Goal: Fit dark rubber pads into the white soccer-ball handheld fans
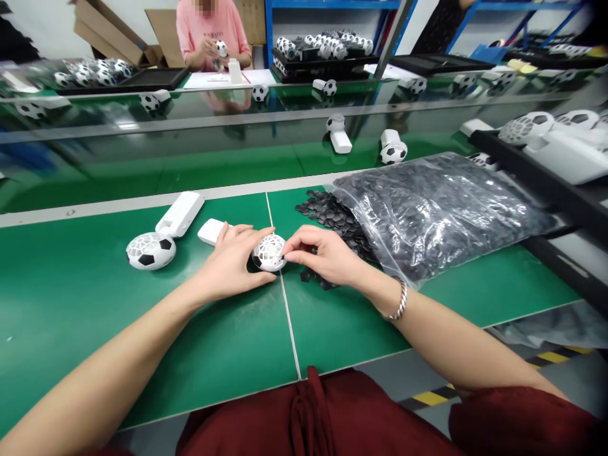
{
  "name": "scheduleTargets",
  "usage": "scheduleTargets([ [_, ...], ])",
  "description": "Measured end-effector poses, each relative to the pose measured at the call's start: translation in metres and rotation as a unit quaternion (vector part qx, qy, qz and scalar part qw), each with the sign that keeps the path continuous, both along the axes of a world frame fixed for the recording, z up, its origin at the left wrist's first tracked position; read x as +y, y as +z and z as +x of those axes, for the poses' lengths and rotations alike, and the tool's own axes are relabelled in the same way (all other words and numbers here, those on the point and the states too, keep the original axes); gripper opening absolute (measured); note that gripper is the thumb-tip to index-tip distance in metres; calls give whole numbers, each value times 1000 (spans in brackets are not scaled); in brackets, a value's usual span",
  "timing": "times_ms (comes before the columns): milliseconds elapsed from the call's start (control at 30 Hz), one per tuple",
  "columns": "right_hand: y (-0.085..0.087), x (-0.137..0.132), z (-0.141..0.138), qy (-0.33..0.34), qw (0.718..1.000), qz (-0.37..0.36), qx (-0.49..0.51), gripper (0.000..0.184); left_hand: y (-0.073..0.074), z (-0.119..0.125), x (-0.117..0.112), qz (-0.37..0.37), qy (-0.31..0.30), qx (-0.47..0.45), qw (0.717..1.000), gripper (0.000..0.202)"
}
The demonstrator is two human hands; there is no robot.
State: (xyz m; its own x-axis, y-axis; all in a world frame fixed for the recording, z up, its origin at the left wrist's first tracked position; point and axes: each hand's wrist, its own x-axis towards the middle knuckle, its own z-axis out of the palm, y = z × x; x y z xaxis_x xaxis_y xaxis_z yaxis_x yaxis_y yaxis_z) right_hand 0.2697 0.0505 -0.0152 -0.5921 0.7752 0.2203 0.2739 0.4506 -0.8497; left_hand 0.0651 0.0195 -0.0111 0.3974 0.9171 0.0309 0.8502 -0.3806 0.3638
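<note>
My left hand (232, 259) is wrapped round a white handheld fan with a football-shaped head (268, 251), which rests on the green table (71, 297). The fan's white handle (210, 231) sticks out to the left behind my fingers. My right hand (323, 253) pinches its fingertips against the right side of the fan head; whether a small piece is between them I cannot make out. Right behind that hand lies a heap of small black hexagon pieces (332, 218).
A finished fan (156, 244) with black patches lies to the left. A clear plastic bag of black pieces (437, 209) sits at the right. More fans (392, 149) lie on the glossy conveyor beyond. A black tray (546, 183) holds fans at far right. A person in pink (211, 35) works opposite.
</note>
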Motion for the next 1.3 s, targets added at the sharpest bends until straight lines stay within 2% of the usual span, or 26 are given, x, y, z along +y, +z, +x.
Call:
scheduleTargets([
  [100, -2, -5, -6, 16, 1000, -15, 14, 4, 0, 2, 0, -2, 16, -19, 1000, 78],
  [267, -3, -5, -9, 15, 999, 50, 0, 4, -2, 7, -1, 3, 43, -32, 999, 68],
  [500, 1, -4, -12, 11, 999, 27, -15, 10, 0, 11, -3, 14, 65, -62, 996, 62],
  [667, 5, -9, -17, 5, 998, 54, -44, 13, -4, 12, -3, 20, 68, -87, 994, 65],
  [733, 4, -8, -18, -1, 999, 36, -34, 13, -5, 12, -3, 23, 70, -93, 993, 63],
  [800, 3, -3, -16, 4, 999, -16, -28, 12, -5, 12, -3, 26, 73, -98, 992, 62],
  [900, 4, 8, -5, 9, 995, -68, -66, 13, -2, 9, -2, 11, 58, -95, 994, 62],
  [1033, 7, 19, 13, -29, 977, -13, -211, 10, 0, 6, -3, -34, 14, -76, 996, 69],
  [1133, 9, 18, 16, -17, 950, 36, -309, 7, -1, 10, -5, -21, 37, -56, 998, 74],
  [1200, 9, 13, 14, 2, 933, 81, -350, 9, -1, 13, -7, -12, 50, -51, 997, 69],
  [1300, 7, 3, 8, 26, 896, 172, -407, 10, 2, 14, -8, -46, 19, -56, 997, 61],
])
